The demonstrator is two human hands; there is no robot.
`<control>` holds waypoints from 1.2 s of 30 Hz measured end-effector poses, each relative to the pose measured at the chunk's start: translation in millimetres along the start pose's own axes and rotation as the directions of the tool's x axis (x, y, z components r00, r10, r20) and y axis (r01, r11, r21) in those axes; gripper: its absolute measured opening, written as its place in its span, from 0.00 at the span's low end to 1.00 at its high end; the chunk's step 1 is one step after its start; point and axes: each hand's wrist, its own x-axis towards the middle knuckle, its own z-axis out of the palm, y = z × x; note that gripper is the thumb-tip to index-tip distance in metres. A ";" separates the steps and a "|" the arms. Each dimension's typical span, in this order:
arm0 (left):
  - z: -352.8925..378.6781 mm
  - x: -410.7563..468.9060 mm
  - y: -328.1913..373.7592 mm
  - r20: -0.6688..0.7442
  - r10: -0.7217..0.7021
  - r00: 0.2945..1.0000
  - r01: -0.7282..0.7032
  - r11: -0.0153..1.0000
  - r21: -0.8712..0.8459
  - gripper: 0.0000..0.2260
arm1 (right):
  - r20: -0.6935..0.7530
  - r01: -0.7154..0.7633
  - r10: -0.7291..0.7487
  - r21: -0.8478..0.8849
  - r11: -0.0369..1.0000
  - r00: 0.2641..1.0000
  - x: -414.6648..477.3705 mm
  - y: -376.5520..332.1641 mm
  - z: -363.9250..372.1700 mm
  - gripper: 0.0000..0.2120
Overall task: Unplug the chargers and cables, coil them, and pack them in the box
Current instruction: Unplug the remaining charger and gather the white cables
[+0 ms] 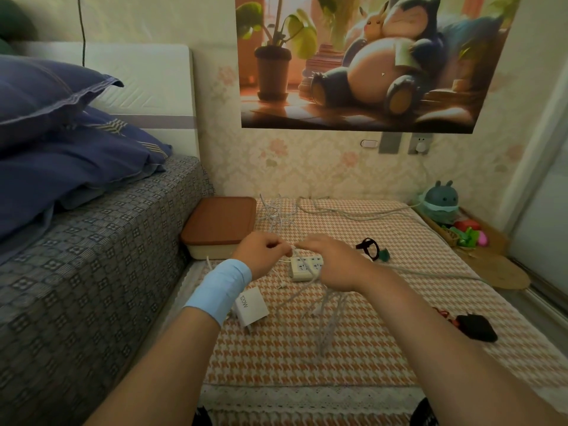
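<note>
This is a bedroom in a home. A bed (92,241) with a patterned cover stands on the left, with soft blue pillows (61,124) piled on it and a white padded headboard (147,84) behind. The wall (307,167) has flowery wallpaper, and a big cartoon poster (368,63) hangs on it. Wall sockets (390,142) sit just under the poster. A round blue toy (442,199) sits in the far corner, beside a low surface covered with an orange and white checked cloth (368,348).

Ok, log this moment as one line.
step: coiling | left hand: pinches white cable | right hand: holds loops | charger: lying unplugged | box: lidded
</note>
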 end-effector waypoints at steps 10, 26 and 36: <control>-15.6 -0.8 0.2 -0.295 0.028 0.955 -0.041 0.998 -0.038 0.11 | -0.059 -0.040 0.051 0.172 0.984 0.997 1.5 10.7 -4.2 0.07; -19.6 9.6 -6.3 -0.423 -0.294 0.857 0.320 0.948 -0.012 0.12 | -0.124 -0.152 0.177 0.189 0.970 0.976 3.0 32.6 -4.0 0.13; -32.4 13.2 -19.2 -0.462 -0.430 0.776 0.313 0.898 -0.310 0.13 | -0.057 -0.102 0.143 0.452 0.886 0.988 -0.5 37.7 -4.7 0.15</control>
